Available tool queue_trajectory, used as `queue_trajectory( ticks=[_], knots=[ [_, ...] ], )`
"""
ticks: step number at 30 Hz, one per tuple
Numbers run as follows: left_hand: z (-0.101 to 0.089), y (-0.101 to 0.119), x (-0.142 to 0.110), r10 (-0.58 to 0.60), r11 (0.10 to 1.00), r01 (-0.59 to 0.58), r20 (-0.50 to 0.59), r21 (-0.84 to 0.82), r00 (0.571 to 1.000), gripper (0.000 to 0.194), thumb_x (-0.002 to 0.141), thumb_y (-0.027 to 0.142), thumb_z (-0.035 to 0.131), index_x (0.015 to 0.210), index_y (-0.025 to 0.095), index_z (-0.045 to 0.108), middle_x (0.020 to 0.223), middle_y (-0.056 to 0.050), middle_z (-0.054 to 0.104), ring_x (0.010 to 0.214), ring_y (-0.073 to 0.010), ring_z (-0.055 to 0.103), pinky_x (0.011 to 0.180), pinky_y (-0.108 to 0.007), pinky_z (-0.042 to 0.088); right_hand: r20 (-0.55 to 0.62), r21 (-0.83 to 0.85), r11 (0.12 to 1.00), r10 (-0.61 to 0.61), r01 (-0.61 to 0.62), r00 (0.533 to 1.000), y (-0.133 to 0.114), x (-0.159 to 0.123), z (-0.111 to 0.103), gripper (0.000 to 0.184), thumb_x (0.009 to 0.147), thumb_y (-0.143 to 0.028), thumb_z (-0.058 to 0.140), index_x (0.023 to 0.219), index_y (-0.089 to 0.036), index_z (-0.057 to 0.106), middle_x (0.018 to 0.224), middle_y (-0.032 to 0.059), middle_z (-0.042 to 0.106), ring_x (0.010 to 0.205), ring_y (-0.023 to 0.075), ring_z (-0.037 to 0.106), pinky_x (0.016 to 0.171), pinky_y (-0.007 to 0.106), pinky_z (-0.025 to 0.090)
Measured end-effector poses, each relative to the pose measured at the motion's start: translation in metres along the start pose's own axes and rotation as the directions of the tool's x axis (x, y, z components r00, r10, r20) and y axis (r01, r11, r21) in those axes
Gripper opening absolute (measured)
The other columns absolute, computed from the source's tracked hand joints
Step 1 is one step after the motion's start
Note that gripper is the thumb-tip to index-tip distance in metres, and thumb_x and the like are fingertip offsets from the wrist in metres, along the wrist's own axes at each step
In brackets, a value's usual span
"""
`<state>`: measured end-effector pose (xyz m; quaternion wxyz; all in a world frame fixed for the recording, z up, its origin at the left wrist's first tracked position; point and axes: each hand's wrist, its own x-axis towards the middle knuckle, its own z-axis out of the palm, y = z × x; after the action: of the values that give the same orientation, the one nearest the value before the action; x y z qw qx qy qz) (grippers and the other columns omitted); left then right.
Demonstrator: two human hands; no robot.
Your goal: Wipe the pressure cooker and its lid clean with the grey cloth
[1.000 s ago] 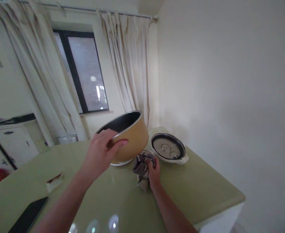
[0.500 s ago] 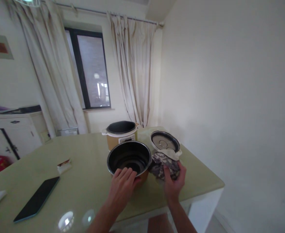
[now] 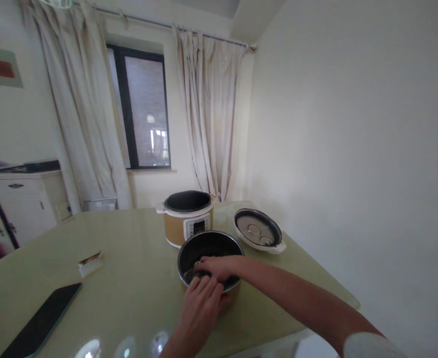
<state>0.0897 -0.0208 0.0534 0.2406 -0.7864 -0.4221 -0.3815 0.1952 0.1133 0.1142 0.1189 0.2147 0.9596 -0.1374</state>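
Observation:
A dark inner pot (image 3: 183,253) with a tan outside stands near the table's front edge. My left hand (image 3: 200,306) grips its near rim, fingers curled over the edge. Inside the pot is my right hand (image 3: 217,267), its fingers closed on a patterned cloth (image 3: 189,273), of which only a little shows at the left inner wall. Behind the pot is the cooker body (image 3: 174,227), tan and white with a control panel. To the right, the cooker lid (image 3: 254,227) lies with its inner side up.
A black phone (image 3: 42,320) lies at the left of the green table (image 3: 129,263), with a small white packet (image 3: 90,263) beyond it. The wall (image 3: 353,149) runs along the right side. A white cabinet (image 3: 28,204) stands at the far left.
My right hand has carried the cloth from beside the lid into the inner pot. The left hand stays on the rim. The view has shifted slightly.

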Motion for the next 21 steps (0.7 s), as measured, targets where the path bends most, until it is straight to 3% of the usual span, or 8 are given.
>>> queue_trajectory(
  ticks=[3, 7, 9, 11, 14, 16, 19, 21],
  knots=[
    [-0.003, -0.007, 0.001, -0.021, 1.0, 0.022, 0.08, -0.015, 0.997, 0.019, 0.085, 0.025, 0.083, 0.084, 0.024, 0.064, 0.082, 0.002, 0.072, 0.077, -0.0218, 0.066, 0.076, -0.038, 0.043, 0.126, -0.08, 0.997, -0.004, 0.014, 0.992, 0.006, 0.013, 0.013, 0.078, 0.082, -0.024, 0.077, 0.155, -0.029, 0.049, 0.138, 0.0128, 0.058, 0.108, 0.0298, 0.069, 0.084, 0.038, 0.056],
    [-0.009, -0.022, 0.004, -0.1, 0.994, 0.107, 0.214, -0.019, 0.972, 0.034, 0.076, 0.05, 0.089, 0.078, 0.024, 0.067, 0.073, 0.0, 0.073, 0.069, -0.0231, 0.067, 0.066, -0.036, 0.042, 0.252, -0.224, 0.975, 0.071, -0.013, 0.965, 0.016, 0.0, 0.008, 0.077, 0.081, -0.029, 0.077, 0.152, -0.038, 0.051, 0.144, 0.0132, 0.057, 0.096, 0.0312, 0.074, 0.073, 0.039, 0.056],
    [-0.01, -0.028, 0.005, -0.109, 0.993, 0.115, 0.21, -0.018, 0.972, 0.039, 0.078, 0.058, 0.084, 0.075, 0.023, 0.067, 0.07, -0.002, 0.072, 0.067, -0.0235, 0.068, 0.066, -0.036, 0.042, 0.234, -0.323, 0.946, 0.101, -0.02, 0.967, 0.025, -0.008, 0.0, 0.07, 0.081, -0.028, 0.079, 0.146, -0.041, 0.058, 0.141, 0.012, 0.06, 0.094, 0.0311, 0.074, 0.071, 0.038, 0.055],
    [-0.008, -0.03, 0.007, -0.07, 0.995, 0.082, 0.209, -0.05, 0.975, 0.04, 0.084, 0.059, 0.078, 0.072, 0.023, 0.066, 0.067, -0.002, 0.071, 0.065, -0.0221, 0.068, 0.066, -0.036, 0.042, 0.132, -0.441, 0.897, 0.1, -0.032, 0.986, 0.034, -0.009, -0.009, 0.053, 0.084, -0.025, 0.077, 0.135, -0.039, 0.068, 0.137, 0.012, 0.063, 0.098, 0.0315, 0.072, 0.071, 0.037, 0.054],
    [-0.005, -0.031, 0.011, -0.013, 0.992, 0.043, 0.246, -0.118, 0.969, 0.042, 0.088, 0.059, 0.073, 0.069, 0.023, 0.065, 0.063, -0.001, 0.07, 0.062, -0.0199, 0.067, 0.063, -0.034, 0.04, -0.049, -0.539, 0.842, -0.018, -0.012, 0.999, 0.042, 0.008, -0.018, 0.023, 0.095, -0.029, 0.069, 0.117, -0.029, 0.076, 0.132, 0.0139, 0.067, 0.107, 0.0307, 0.067, 0.076, 0.037, 0.053],
    [-0.003, -0.031, 0.013, -0.014, 0.99, 0.054, 0.281, -0.134, 0.96, 0.044, 0.089, 0.062, 0.07, 0.067, 0.024, 0.066, 0.063, -0.002, 0.071, 0.061, -0.0199, 0.068, 0.061, -0.034, 0.04, -0.113, -0.539, 0.839, -0.165, 0.079, 0.98, 0.039, 0.023, -0.02, 0.024, 0.1, -0.035, 0.064, 0.119, -0.025, 0.074, 0.128, 0.0135, 0.069, 0.107, 0.0282, 0.065, 0.081, 0.038, 0.052],
    [-0.001, -0.031, 0.016, -0.053, 0.989, 0.097, 0.344, -0.113, 0.937, 0.05, 0.093, 0.067, 0.063, 0.068, 0.024, 0.069, 0.063, -0.005, 0.072, 0.063, -0.0216, 0.07, 0.061, -0.036, 0.043, -0.095, -0.497, 0.826, -0.358, 0.267, 0.929, 0.029, 0.036, -0.022, 0.027, 0.102, -0.038, 0.062, 0.125, -0.027, 0.071, 0.129, 0.0102, 0.07, 0.11, 0.0252, 0.062, 0.09, 0.039, 0.048],
    [0.001, -0.031, 0.016, -0.072, 0.988, 0.118, 0.376, -0.098, 0.924, 0.05, 0.093, 0.067, 0.061, 0.069, 0.024, 0.071, 0.065, -0.007, 0.073, 0.064, -0.0226, 0.07, 0.062, -0.036, 0.045, -0.012, -0.428, 0.827, -0.409, 0.365, 0.912, 0.022, 0.034, -0.027, 0.019, 0.102, -0.033, 0.061, 0.116, -0.03, 0.074, 0.133, 0.0063, 0.069, 0.117, 0.0239, 0.059, 0.096, 0.038, 0.045]
  ],
)
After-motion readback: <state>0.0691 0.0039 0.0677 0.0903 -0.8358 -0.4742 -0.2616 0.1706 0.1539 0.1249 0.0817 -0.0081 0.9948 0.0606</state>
